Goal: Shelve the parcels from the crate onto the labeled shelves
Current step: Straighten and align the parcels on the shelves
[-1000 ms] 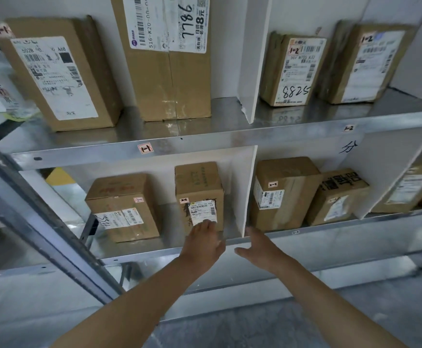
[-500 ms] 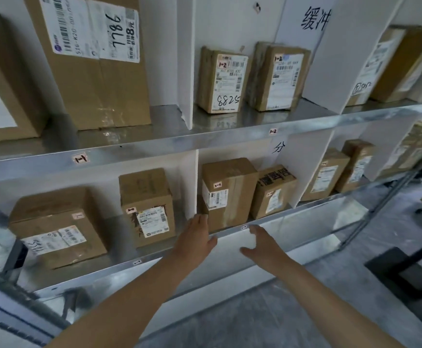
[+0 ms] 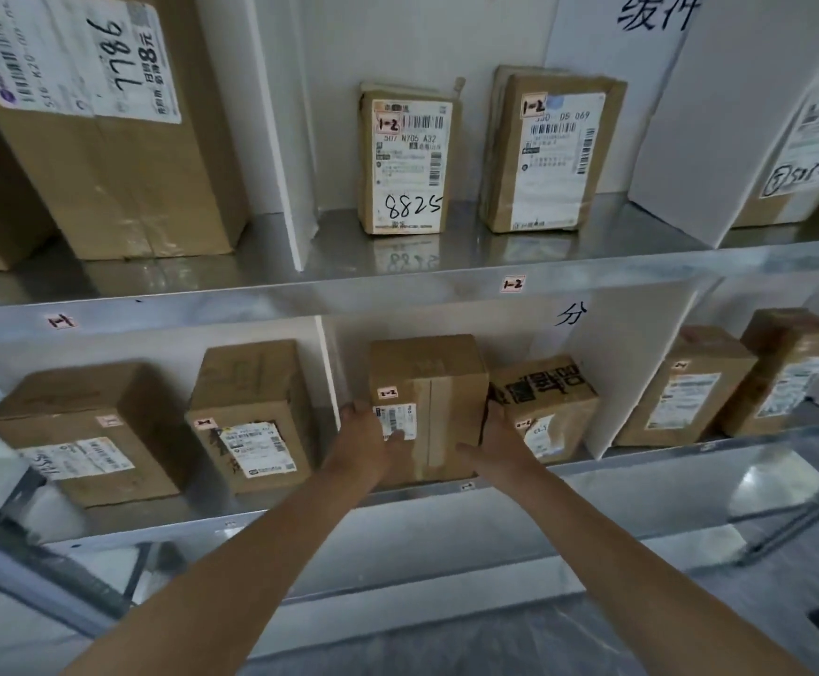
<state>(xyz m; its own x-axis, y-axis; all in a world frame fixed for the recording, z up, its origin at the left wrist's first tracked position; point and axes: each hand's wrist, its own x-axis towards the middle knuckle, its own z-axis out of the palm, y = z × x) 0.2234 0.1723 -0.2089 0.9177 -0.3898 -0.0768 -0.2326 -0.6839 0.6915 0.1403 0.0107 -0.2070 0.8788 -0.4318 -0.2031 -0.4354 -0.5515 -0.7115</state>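
Lower shelf [image 3: 666, 453]: taped carton [image 3: 439, 383] between the fingers [image 3: 349, 411]; two labelled cartons [image 3: 251, 383] left of them; black-printed carton [image 3: 548, 387] just right, two more [image 3: 690, 378] beyond. Upper shelf [image 3: 470, 256], above the fingers: upright cartons [image 3: 409, 158].

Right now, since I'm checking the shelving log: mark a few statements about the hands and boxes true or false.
1. The left hand and the right hand both hold one box. True.
2. The 8825 box stands on the lower shelf. False: it is on the upper shelf.
3. The box in the hands sits just right of a white divider. True.
4. The 8825 box lies flat. False: it stands upright.
5. A printed box stands beside the box in the hands, on its right. True.
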